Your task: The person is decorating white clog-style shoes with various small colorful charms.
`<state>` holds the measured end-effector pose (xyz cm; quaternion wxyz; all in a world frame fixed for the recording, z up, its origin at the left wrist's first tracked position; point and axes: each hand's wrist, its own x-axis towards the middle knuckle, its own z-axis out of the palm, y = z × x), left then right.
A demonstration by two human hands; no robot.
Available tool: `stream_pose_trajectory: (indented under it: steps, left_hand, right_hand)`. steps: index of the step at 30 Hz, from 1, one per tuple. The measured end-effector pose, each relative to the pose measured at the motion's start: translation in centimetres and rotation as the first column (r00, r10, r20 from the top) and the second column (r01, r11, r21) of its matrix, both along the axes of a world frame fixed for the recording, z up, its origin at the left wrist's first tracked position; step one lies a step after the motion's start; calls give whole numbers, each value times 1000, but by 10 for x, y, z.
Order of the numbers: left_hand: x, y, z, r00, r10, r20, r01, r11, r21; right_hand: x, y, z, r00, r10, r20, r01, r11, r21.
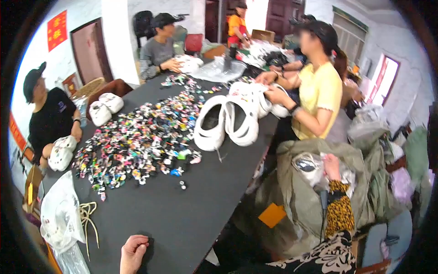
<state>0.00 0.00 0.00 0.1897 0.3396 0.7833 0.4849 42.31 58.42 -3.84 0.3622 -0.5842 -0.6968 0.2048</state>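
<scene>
My left hand [133, 252] rests on the dark table [178, 219] near its front edge, fingers curled in and nothing visible in them. To the right, my right hand [332, 166] reaches into a large olive-green sack [292, 201] standing beside the table. Its fingers close on a clear plastic bag [347, 176]; their tips are partly hidden. White shoes [309, 165] show through the plastic. Left of my left hand lie another bagged pair of white clogs [59, 228] and a loop of beige cord [90, 219].
A wide heap of small colourful shoe charms [146, 137] covers the middle table. White clogs [226, 121] stand near its right edge. A person in yellow [319, 91] and one in black [52, 109] handle white shoes. An orange card [272, 215] lies by the sack.
</scene>
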Motion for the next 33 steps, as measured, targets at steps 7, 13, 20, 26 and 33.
stream_pose_trajectory:
  steps: [7, 13, 20, 26, 33]
  left_hand:
    - [-5, -10, 11, 997, 16, 73, -19, 999, 32]
    - [-10, -9, 9, 998, -30, -61, 31, 999, 21]
    - [-17, -13, 2, 1000, -10, 12, 10, 1000, 5]
    - [-18, -11, 0, 997, -70, -36, 72, 996, 59]
    - [-13, -21, 3, 997, -21, 68, 20, 1000, 13]
  right_hand:
    - [-15, -11, 62, 995, -2, 103, -39, 920, 389]
    - [-9, -41, 138, 989, -117, 91, 53, 855, 516]
    - [-23, -89, 225, 999, 43, -33, -11, 746, 666]
    - [-40, -136, 302, 905, 388, -174, -177, 716, 676]
    - [-167, -186, 308, 456, 771, -445, -450, 631, 632]
